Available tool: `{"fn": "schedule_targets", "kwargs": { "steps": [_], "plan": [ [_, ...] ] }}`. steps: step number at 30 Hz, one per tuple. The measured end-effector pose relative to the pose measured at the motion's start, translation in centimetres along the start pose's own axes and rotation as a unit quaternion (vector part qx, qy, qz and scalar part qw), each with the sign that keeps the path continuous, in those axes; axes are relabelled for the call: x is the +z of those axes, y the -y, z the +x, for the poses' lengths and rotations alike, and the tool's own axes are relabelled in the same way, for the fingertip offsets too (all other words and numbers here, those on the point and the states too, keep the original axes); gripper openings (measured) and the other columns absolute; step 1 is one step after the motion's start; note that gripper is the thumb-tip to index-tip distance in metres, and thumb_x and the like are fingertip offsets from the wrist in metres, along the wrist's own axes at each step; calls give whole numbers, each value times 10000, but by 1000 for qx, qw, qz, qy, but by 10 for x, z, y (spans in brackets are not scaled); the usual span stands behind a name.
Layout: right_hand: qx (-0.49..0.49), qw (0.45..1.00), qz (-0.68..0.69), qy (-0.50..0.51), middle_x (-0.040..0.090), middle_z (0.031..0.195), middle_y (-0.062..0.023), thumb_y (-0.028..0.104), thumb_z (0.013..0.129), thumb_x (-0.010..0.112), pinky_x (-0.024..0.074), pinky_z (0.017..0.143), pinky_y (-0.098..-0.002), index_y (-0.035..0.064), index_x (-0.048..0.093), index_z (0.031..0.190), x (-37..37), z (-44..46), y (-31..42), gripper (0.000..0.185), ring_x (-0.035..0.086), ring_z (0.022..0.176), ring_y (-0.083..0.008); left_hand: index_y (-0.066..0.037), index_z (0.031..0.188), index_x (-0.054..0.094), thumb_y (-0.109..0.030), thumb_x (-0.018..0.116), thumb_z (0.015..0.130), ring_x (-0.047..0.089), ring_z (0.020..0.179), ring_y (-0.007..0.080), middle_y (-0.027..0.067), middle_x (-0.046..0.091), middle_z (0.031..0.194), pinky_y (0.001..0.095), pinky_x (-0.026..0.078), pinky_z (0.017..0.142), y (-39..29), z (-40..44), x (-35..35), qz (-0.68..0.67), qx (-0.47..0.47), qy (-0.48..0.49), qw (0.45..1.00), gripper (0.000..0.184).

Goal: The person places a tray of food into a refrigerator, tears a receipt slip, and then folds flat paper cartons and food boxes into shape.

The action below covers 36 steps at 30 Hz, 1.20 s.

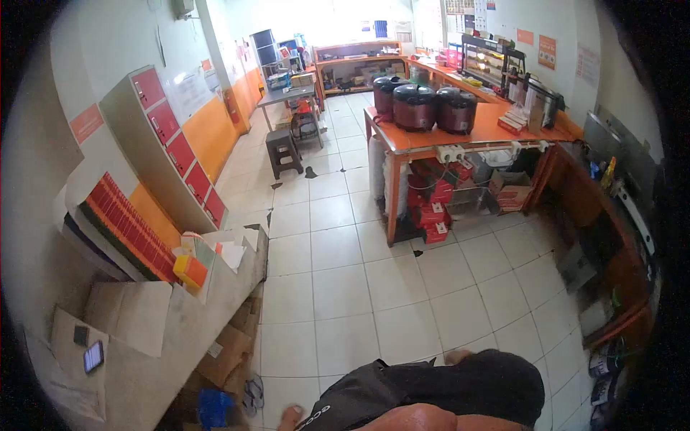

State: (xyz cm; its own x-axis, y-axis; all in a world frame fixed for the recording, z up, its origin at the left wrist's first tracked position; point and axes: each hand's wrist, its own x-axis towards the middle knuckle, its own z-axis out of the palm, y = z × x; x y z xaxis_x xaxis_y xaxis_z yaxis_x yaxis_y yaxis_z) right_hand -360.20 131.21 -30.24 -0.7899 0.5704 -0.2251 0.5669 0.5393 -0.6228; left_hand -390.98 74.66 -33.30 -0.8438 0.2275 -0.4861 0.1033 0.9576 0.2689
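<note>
Neither my left hand nor my right hand can be made out. Bare skin shows at the bottom edge in front of black clothing (pixel 431 384) over my legs; which body part it is, I cannot tell. A bare foot (pixel 291 416) sticks out at the lower left. To the left runs a grey counter (pixel 180 337) bearing a phone (pixel 93 357) with a lit screen, a small dark object (pixel 81 335), a yellow box (pixel 190 271), papers (pixel 228 255) and a long row of red items (pixel 129 226).
Red-doored lockers (pixel 172 147) line the left wall. An orange-topped table (pixel 431 136) holds three rice cookers (pixel 415 108), with red boxes (pixel 433 219) beneath. A dark stool (pixel 284 153) stands near a metal table (pixel 287 93). Sandals (pixel 253 395) and cardboard (pixel 226 355) lie below the counter.
</note>
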Motion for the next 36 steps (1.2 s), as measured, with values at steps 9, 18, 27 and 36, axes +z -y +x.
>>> {"fn": "schedule_targets", "kwargs": {
  "steps": [9,18,27,36],
  "plan": [
    [-311,389,654,569,132,1476,-70,752,771,175,123,1067,-441,207,94,1424,-152,193,689,855,185,1332,-232,-76,924,620,-332,518,805,592,878,323,180,600,998,435,470,743,-20,96,-74,-132,-69,59,987,300],
    [-54,133,426,893,566,1039,-115,419,886,496,433,858,-263,-13,495,1093,-124,160,894,479,528,987,-146,-75,884,623,-344,501,815,599,851,320,175,611,950,427,474,716,31,231,-191,-251,-62,-12,966,303],
    [-317,222,393,834,317,1296,-161,397,831,515,248,952,-486,50,352,1267,-59,279,957,581,283,1205,-300,-74,845,626,-357,484,825,607,823,317,170,621,901,418,477,690,93,299,-233,-281,-134,28,950,317],
    [-655,742,-29,142,107,1430,-238,371,732,654,2,969,-678,121,303,1347,84,514,990,751,40,1343,-390,-73,805,628,-369,468,835,615,796,314,164,632,853,410,481,664,87,323,-238,-434,-185,18,881,338]
  ]
}}
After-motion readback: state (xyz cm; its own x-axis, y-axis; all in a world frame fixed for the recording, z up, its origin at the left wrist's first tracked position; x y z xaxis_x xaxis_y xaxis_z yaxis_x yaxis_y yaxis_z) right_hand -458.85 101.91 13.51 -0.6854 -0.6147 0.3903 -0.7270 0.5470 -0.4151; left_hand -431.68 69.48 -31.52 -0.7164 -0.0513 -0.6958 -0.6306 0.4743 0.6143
